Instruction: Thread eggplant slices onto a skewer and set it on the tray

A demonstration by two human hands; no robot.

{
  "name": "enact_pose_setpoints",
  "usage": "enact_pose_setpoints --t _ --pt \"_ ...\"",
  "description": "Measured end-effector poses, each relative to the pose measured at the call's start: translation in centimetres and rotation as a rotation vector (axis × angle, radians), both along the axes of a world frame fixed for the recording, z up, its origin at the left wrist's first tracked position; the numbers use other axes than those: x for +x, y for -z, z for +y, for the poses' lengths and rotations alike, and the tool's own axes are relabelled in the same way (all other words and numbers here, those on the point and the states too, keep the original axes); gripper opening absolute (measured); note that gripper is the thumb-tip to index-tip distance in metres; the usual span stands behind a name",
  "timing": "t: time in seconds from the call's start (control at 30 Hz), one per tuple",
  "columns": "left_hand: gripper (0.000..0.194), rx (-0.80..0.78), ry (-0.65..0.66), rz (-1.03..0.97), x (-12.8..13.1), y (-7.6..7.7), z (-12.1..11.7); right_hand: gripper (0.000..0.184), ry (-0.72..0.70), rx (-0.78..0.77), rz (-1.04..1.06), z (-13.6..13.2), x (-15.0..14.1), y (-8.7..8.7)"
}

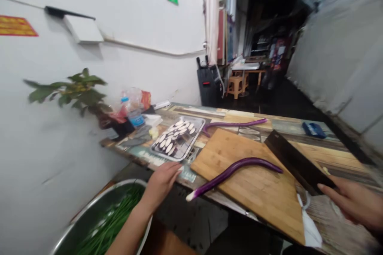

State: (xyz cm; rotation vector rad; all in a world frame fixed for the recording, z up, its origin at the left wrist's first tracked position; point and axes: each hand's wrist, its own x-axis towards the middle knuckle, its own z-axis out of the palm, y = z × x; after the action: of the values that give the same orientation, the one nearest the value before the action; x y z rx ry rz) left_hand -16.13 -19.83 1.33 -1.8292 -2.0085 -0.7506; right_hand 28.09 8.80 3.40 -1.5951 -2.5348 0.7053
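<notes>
Two hands are at work around a wooden cutting board (pixel 254 179), which serves as the landmark. The right hand (pixel 356 203) sits off the board's right corner, closed around the handle of a dark cleaver (pixel 295 163); its broad blade lies flat along the board's right edge. The fingers wrap the handle, though blur hides how tightly. The left hand (pixel 163 181) rests off the board's left corner on the table's (pixel 323 143) front edge, fingers loosely spread, holding nothing.

Across the board lies a long purple eggplant (pixel 236 171), curved, its pale cut end hanging past the board's near left corner and its tip pointing toward the cleaver. It looks light but floppy for its length, with smooth, glossy skin that would likely slip and roll under a blade; I judge the best hold is on the thicker middle, pressed down against the wood, fingers well back from the cut line. A second eggplant (pixel 236 124) lies just beyond the board's far edge.

Left of the board stands a metal tray (pixel 191 149) of pale slices (pixel 175 133). Farther left are a water bottle (pixel 134 113) and a leafy plant (pixel 74 89). Below the board's left corner, under the table edge, a steel bowl (pixel 89 207) holds green stalks (pixel 113 219).
</notes>
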Motion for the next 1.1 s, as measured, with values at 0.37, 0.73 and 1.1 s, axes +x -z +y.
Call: enact_pose_setpoints --t 0.37,0.73,1.1 --pt "0.043 -0.044 -0.144 0.216 -5.5 3.8 2.8 0.022 -0.12 0.053 0.08 -3.3 -2.1 -4.3" --pt "0.043 -0.162 -0.135 0.07 -8.5 3.5 5.8 0.022 -0.097 0.107 -0.055 -3.5 -2.4 -4.6" --pt "0.047 -0.569 -0.463 0.333 -2.3 -3.1 8.4 0.031 -0.13 0.112 -0.154 -3.5 -2.6 -5.8"
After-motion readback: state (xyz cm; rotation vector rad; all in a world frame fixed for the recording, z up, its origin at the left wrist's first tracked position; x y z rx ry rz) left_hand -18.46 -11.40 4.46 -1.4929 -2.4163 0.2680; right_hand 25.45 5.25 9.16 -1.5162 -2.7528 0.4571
